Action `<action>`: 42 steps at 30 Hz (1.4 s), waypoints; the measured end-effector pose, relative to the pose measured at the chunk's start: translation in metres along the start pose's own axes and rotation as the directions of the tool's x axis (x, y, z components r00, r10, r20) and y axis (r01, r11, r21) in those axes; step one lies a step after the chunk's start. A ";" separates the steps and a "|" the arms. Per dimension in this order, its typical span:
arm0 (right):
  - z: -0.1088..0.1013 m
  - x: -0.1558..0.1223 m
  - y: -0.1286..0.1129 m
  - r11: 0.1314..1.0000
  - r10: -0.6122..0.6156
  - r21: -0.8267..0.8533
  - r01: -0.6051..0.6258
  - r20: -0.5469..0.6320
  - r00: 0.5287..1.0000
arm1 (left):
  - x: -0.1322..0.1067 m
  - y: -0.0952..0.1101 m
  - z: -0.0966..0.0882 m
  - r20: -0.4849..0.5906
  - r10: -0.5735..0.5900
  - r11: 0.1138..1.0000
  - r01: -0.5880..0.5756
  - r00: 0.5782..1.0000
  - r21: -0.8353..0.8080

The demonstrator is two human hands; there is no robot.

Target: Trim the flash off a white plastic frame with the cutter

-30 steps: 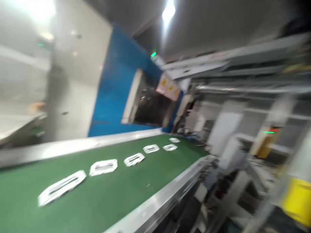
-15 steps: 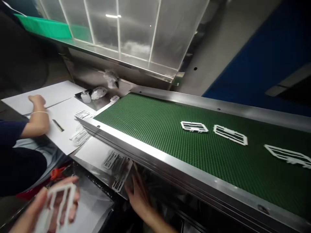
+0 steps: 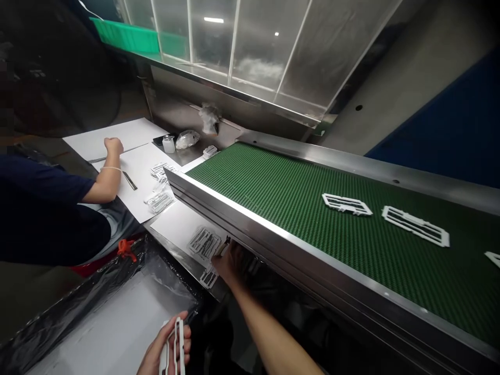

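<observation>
Low in the view, my left hand (image 3: 166, 346) grips a white slotted plastic frame (image 3: 180, 344), held on edge with its long openings showing. My right hand (image 3: 230, 265) reaches under the near side of the conveyor, in shadow. Its fingers are closed around a small dark and tan item that I cannot make out. Beside that hand, several similar white frames (image 3: 205, 242) lie on a white sheet on the metal ledge. One loose frame (image 3: 209, 277) rests just below my right fingers.
A green conveyor belt (image 3: 269, 192) with metal rails carries more white frames (image 3: 347, 204). On the left, a co-worker's arm (image 3: 107, 179) rests over a white-covered table with a knife-like strip (image 3: 129, 180) and stacked frames. A plastic-lined container (image 3: 117, 312) stands below.
My left hand has moved right with the frame and turned it more edge-on. My right hand's fingers, spread beside the ledge before, now close around something. The view has shifted left.
</observation>
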State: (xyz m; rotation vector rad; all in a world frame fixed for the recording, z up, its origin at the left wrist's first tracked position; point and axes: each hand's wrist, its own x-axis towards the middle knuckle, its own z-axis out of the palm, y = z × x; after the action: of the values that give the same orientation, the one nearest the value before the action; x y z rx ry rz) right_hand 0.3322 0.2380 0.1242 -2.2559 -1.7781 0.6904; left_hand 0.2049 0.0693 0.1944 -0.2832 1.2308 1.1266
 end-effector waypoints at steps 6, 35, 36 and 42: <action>-0.012 0.012 -0.004 0.983 0.018 0.181 -0.026 0.046 0.999 | 0.018 -0.005 0.025 0.060 0.072 0.982 -0.081 0.996 0.171; -0.124 -0.150 0.052 0.951 -0.176 0.293 0.098 0.255 0.951 | -0.023 -0.043 0.063 0.393 0.107 0.844 -0.293 0.913 0.450; -0.124 -0.151 0.053 0.945 -0.187 0.312 0.099 0.266 0.946 | -0.024 -0.043 0.063 0.392 0.105 0.839 -0.294 0.914 0.459; -0.137 -0.150 0.078 0.776 -0.246 0.624 -0.088 0.429 0.869 | -0.030 -0.044 0.049 0.374 0.151 0.763 -0.349 0.915 0.544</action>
State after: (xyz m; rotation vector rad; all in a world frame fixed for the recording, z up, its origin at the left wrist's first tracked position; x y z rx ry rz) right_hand 0.4377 0.0932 0.2471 -1.6100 -1.4665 1.6739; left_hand 0.2718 0.0679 0.2222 0.5525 1.2966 0.8968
